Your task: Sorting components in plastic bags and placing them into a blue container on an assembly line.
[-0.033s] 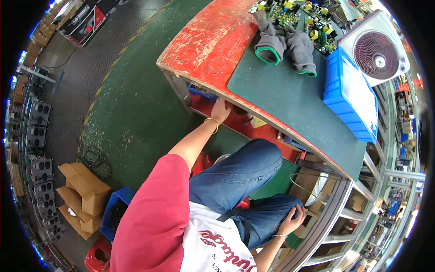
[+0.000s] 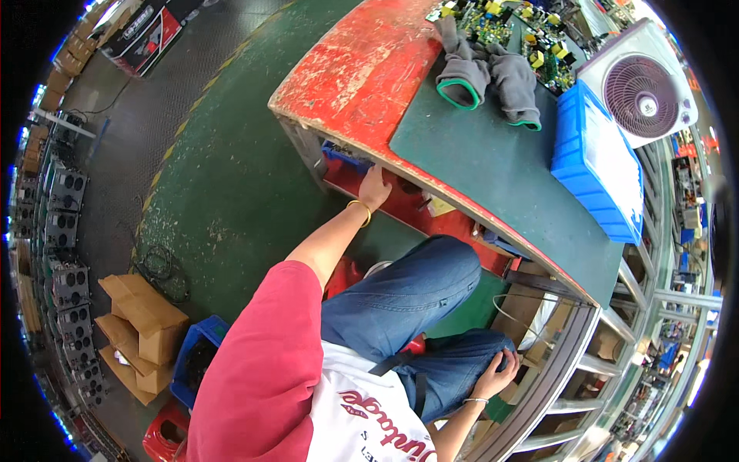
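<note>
My left hand reaches to the front edge of the red-topped workbench, above a red shelf underneath. Its fingertips go out of sight at the bench edge, so what they touch or hold is hidden. A blue bin sits on that shelf just beside the hand. Down at the right, my right hand lies on my knee in dark blue trousers, its fingers apart and nothing in it. A pair of grey gloves with green cuffs rests on the dark green mat above.
Circuit boards pile up at the mat's far end. A blue tray and a white fan stand to the right. On the floor at left are an open cardboard box, a blue crate and a red stool.
</note>
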`<state>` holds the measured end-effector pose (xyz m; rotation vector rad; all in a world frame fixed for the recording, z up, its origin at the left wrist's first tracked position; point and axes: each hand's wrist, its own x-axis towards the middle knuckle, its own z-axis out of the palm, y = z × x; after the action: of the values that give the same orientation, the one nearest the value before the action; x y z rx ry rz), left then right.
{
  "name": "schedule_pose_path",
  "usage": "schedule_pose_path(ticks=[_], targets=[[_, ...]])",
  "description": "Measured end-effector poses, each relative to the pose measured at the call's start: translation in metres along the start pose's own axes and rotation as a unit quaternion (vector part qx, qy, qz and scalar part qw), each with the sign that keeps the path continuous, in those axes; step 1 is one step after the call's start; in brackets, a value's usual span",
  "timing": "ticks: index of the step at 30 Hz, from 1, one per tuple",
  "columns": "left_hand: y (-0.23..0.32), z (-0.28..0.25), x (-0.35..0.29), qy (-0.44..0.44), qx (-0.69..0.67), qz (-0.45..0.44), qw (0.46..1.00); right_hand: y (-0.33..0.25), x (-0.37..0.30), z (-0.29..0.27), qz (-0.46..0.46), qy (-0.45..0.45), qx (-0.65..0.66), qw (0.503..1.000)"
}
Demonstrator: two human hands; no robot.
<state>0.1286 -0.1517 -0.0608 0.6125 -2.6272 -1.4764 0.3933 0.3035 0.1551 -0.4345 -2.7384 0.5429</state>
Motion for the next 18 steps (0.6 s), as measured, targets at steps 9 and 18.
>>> schedule_pose_path(ticks=[9, 18], targets=[[0.018, -0.011, -0.011, 0.022, 0.017, -0.027, 0.999, 0.004, 0.000, 0.001, -0.018, 0.001, -0.022, 1.000], [-0.012, 0.039, 0.029, -0.007, 0.199, 0.100, 0.975, 0.007, 0.000, 0.001, -0.025, 0.003, -0.035, 0.999]])
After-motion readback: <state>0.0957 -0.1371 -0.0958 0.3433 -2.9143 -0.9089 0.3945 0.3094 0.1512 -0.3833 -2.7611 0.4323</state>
